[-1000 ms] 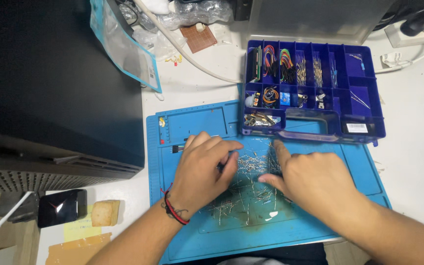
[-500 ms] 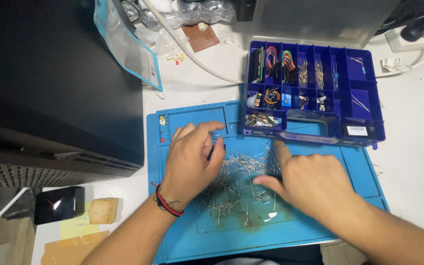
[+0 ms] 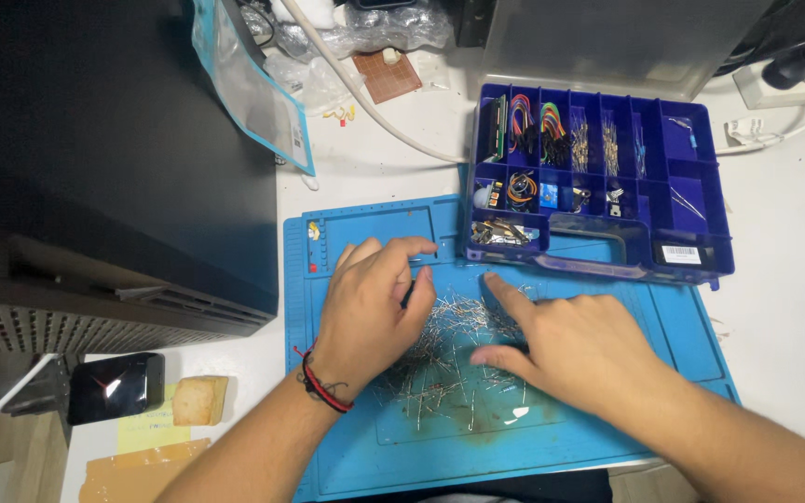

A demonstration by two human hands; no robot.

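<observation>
On the blue mat (image 3: pixel 607 438), the left hand (image 3: pixel 370 303) pinches a small dark part; the flat, empty right hand (image 3: pixel 570 349) presses the wire pile (image 3: pixel 454 349) (a careless sweep could scatter pieces off the mat).

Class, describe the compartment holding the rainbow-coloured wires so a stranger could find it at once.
Start at the blue mat under both hands; the purple organiser box sits on its far right corner. In the box's back row, second and third cells from the left hold looped rainbow wires. The cells to their right hold only thin, pale metal-legged parts.
</observation>
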